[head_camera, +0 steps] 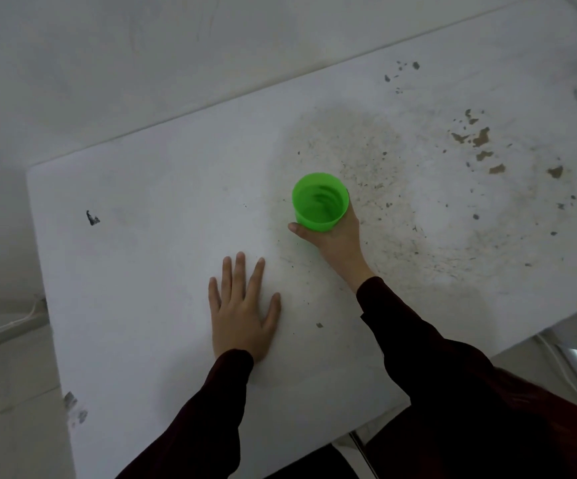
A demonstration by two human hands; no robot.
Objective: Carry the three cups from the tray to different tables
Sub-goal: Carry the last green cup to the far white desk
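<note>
The right hand (335, 242) was wrapped round the lower part of the green cup (320, 202), thumb showing on the near-left side of it and the other fingers curled out of sight behind, so that the cup stood upright just beyond the palm with its open mouth toward me. Off to that hand's left and a little nearer the person, the left hand (242, 311) lay flat and spread, palm down on the white table (135, 236), gripping nothing. From where I stood, the likeliest mishap was a tip: if the fingers let go before the base was fully settled, or if the hand dragged against the wall of the cup in pulling away, so light a plastic cup could topple or skid. The tabletop past and to the right of the cup was chipped and speckled with brown patches, and a rough spot under the base might have left it rocking. I could not tell whether the base was touching the table or hanging just above it, since the hand covered the bottom edge. Whether anything was in the cup was hard to make out, though it looked empty. The tray and the other two cups were nowhere in view, nor any other table.
</note>
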